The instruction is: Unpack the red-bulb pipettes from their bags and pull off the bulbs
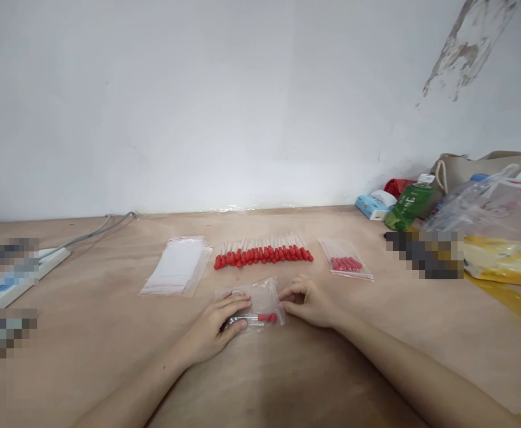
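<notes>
In front of me lies a clear zip bag (267,294) holding at least one glass dropper with a red rubber bulb (267,317). My left hand (218,324) rests on the bag's left part, fingers stretched out and thumb apart. With closed fingertips, my right hand (307,302) pinches the bag's right edge near its seal strip. Behind the bag, a row of red-bulbed droppers (264,254) lies with bulbs towards me and clear tips towards the wall. A filled bag of red-bulbed droppers (347,261) is at right. A stack of flat zip bags (177,266) is at left.
At far right are a green bottle (411,205), a blue tissue pack (373,206), a beige bag (483,166) and a yellow plastic package (505,258). A power strip (28,276) with a grey cable (88,238) sits left. The white wall (242,107) bounds the table's back.
</notes>
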{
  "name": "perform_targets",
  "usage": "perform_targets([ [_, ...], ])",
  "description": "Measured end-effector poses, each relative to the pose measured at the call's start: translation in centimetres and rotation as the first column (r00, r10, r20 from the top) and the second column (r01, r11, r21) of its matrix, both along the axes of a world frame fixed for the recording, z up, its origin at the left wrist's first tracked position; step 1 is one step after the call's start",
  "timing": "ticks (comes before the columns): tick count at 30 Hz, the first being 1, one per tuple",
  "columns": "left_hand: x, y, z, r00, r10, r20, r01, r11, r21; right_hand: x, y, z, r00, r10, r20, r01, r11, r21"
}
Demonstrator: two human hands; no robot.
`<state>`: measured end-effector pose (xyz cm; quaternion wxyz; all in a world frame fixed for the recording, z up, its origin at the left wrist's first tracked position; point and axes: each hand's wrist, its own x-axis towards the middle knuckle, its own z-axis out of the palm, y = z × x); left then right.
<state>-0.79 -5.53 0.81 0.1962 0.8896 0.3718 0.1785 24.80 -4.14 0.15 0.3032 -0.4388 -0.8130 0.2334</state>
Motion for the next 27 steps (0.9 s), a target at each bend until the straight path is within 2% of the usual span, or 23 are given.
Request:
perform_targets([
  [5, 0.0, 0.0, -0.1, 1.0, 0.005, 0.02, -0.005, 1.0, 0.004, -0.5, 0.1, 0.9, 0.988, 0.148, 0.036, -0.146, 0.987, -0.064],
  [10, 0.1, -0.1, -0.1, 1.0, 0.024, 0.009, -0.024, 1.0, 0.002, -0.5, 0.2, 1.0, 0.971, 0.22, 0.092, -0.21, 0.971, -0.112],
  [13, 0.2, -0.1, -0.1, 0.999, 0.033, 0.008, -0.033, 0.999, 0.0, -0.7, 0.1, 0.6, 0.976, 0.212, 0.059, -0.204, 0.973, -0.109],
  [16, 0.2, -0.1, -0.1, 1.0, 0.029, 0.0, -0.029, 1.0, -0.003, -1.2, -0.3, 0.5, 0.986, 0.15, 0.067, -0.146, 0.987, -0.067],
  [20, 0.2, 0.0, -0.2, 1.0, 0.016, -0.001, -0.016, 1.0, 0.011, -1.8, -1.1, 0.8, 0.986, 0.105, 0.132, -0.107, 0.994, 0.009],
  [23, 0.1, 0.0, -0.1, 1.0, 0.014, -0.01, -0.014, 1.0, 0.013, -1.9, -1.3, 1.1, 0.991, 0.103, 0.083, -0.107, 0.993, 0.048],
  [25, 0.1, -0.1, -0.1, 1.0, 0.018, -0.017, -0.018, 1.0, 0.005, -1.7, -1.2, 1.3, 0.992, 0.122, 0.002, -0.122, 0.992, 0.021],
  [27, 0.0, -0.1, -0.1, 1.0, 0.021, -0.019, -0.021, 1.0, 0.0, -1.5, -1.0, 1.3, 0.988, 0.129, -0.082, -0.135, 0.988, -0.07],
])
